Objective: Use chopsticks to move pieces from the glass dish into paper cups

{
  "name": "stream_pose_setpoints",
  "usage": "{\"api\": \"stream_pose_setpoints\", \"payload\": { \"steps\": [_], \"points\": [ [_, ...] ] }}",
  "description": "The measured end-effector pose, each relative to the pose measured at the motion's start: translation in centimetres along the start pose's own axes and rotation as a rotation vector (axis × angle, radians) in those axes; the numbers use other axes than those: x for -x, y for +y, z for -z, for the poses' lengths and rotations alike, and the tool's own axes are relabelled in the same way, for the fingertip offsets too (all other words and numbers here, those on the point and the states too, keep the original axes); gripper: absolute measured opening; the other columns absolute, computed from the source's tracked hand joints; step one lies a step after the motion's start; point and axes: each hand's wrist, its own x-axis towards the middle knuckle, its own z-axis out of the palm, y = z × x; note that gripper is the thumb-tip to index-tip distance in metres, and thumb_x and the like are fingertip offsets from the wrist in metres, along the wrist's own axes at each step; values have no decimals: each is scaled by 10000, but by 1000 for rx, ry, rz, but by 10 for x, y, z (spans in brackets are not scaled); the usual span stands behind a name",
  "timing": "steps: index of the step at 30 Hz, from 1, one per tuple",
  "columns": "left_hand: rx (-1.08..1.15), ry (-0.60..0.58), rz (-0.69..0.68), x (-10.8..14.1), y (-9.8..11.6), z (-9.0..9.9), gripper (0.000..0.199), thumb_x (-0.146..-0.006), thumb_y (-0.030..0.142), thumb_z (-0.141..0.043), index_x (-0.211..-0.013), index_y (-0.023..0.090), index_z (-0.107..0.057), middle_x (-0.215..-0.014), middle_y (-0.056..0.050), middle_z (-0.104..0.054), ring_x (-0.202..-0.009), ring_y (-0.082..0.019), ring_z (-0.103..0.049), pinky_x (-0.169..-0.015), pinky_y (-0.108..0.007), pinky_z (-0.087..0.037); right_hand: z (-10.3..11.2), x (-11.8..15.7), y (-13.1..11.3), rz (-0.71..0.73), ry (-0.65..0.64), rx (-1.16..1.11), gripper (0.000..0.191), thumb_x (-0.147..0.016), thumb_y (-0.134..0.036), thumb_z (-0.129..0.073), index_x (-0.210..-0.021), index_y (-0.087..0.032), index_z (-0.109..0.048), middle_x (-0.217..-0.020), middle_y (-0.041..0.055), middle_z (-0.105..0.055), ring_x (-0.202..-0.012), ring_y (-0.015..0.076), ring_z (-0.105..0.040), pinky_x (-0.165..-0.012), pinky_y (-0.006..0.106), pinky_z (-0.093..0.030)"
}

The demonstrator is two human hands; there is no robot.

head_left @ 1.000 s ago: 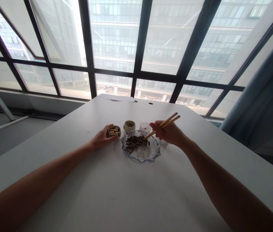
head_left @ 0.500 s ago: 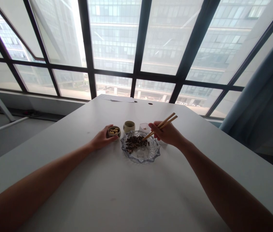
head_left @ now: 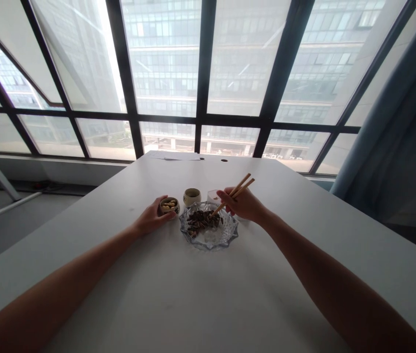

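My right hand (head_left: pixel 242 202) grips a pair of wooden chopsticks (head_left: pixel 244 185), their tips down among dark striped seeds (head_left: pixel 202 221), which look like sunflower seeds. These lie heaped in the back and left part of a scalloped clear glass bowl (head_left: pixel 232 238). Whether the tips pinch a seed is too small to tell. My left hand (head_left: pixel 153 215) is wrapped round the side of a small ceramic cup (head_left: pixel 171 212) holding pale nuts that look like peanuts (head_left: pixel 169 204). A second ceramic cup (head_left: pixel 192 198) stands just behind the bowl.
A clear, pinkish container (head_left: pixel 213 196) with something small in it sits behind the bowl, partly hidden by my right hand. Papers (head_left: pixel 174 156) lie at the far end of the white table (head_left: pixel 178 299), near the windows. A blue curtain (head_left: pixel 373 142) hangs at the right.
The view has shifted slightly, so everything sits a little left and lower. The chopsticks remain in the seeds with their tips a little farther back; my left hand stays on its cup.
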Motion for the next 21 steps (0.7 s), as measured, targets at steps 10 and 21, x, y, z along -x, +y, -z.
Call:
{"api": "stream_pose_setpoints", "payload": {
  "steps": [10, 21],
  "points": [
    [-169, 94, -95, -5, 11, 9, 875, -829, 762, -494, -1434, 132, -440, -1479, -228, -484, -1372, -376, -460, -1117, -565, -390, 34, -8, 3, -335, 246, -298, 499, -887, -554, -614, -605, -142, -609, -442, 51, -606, -313, 107, -519, -291, 195, -381],
    [-632, -307, -291, -49, 166, -96, 773, -854, 531, -619, -1476, 125, -404, -1467, -173, -530, -1391, -335, -444, -1158, -460, -321, 95, 15, -19, -80, 289, 404, 484, -984, -485, -501, -617, -174, -563, -481, 46, -604, -412, 155, -600, -445, 248, -454]
  ]
}}
